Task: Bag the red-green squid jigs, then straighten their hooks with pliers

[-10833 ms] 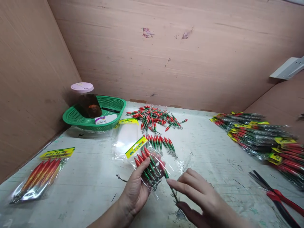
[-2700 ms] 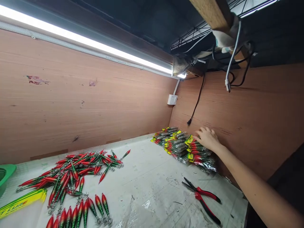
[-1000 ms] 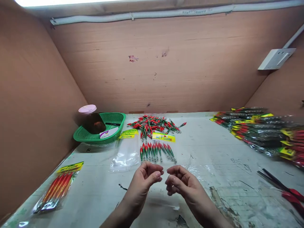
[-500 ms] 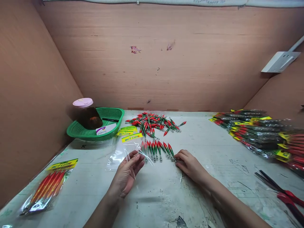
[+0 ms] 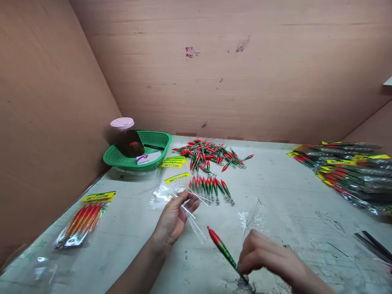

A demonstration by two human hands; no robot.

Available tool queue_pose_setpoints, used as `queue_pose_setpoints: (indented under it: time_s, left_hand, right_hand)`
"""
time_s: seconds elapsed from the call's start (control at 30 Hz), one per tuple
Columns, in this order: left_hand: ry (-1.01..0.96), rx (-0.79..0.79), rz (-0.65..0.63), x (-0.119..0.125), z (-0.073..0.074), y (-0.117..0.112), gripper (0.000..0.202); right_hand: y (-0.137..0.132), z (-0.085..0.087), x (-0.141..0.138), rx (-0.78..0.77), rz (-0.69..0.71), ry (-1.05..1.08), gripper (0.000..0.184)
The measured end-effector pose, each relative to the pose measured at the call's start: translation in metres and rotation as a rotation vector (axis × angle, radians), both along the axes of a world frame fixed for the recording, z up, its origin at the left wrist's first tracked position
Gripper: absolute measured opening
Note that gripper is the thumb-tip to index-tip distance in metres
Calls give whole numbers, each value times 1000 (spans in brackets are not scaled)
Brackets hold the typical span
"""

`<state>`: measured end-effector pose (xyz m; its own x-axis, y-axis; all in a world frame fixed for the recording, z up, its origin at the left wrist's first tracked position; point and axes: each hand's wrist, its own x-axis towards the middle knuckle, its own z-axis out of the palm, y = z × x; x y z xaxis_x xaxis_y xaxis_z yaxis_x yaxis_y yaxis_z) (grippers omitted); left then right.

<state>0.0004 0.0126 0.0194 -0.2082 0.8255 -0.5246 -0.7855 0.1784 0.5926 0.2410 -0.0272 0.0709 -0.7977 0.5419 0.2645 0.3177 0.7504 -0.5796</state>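
Note:
My left hand [image 5: 177, 216] is closed on several thin clear plastic strips [image 5: 194, 224] that stick out above and below the fingers. My right hand [image 5: 266, 257] pinches a red-and-green fishing lure [image 5: 225, 250] near its hook end, with the red tip pointing up and left. Just beyond my left hand lies a row of similar lures [image 5: 211, 188], side by side with hooks toward me. Left of that row are clear plastic bags [image 5: 159, 196] with yellow header labels. Farther back is a loose pile of lures [image 5: 208, 155].
A green basket [image 5: 165, 149] at the back left holds a lidded cup [image 5: 122, 122] and a card. A filled lure pack [image 5: 82, 220] lies on the left. More packs [image 5: 352, 163] are heaped at the right, with scissors [image 5: 373, 247] nearer me.
My right hand has come away from the row toward me, now with a lure in it. My left hand still holds the strips. The camera view has shifted left and down.

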Motion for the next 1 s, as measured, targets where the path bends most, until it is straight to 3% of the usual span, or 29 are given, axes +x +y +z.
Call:
queue_pose_setpoints:
  time_s: [0.2,0.4,0.63,0.73,0.9,1.0]
  left_hand:
    - [-26,-3,-113,5,-2,-6,13]
    - [-23,97,-324,13,0,-17,2]
    - [-87,221,-379,14,7,-20,33]
    - [-123,233,-365,18,6,-21,34]
    - [-194,283,-351,27,0,-25,25]
    - [-231,273,-317,29,-3,-25,19]
  right_hand:
    - [6,-30,-36,532,-192,20,24]
    - [17,-42,-47,795,-287,-27,25]
    - [8,-49,-46,724,-439,77,30]
    - [12,-45,-46,728,-422,73,33]
    - [21,-45,-58,659,-486,242,25]
    - [21,-41,-66,593,-434,249,22]
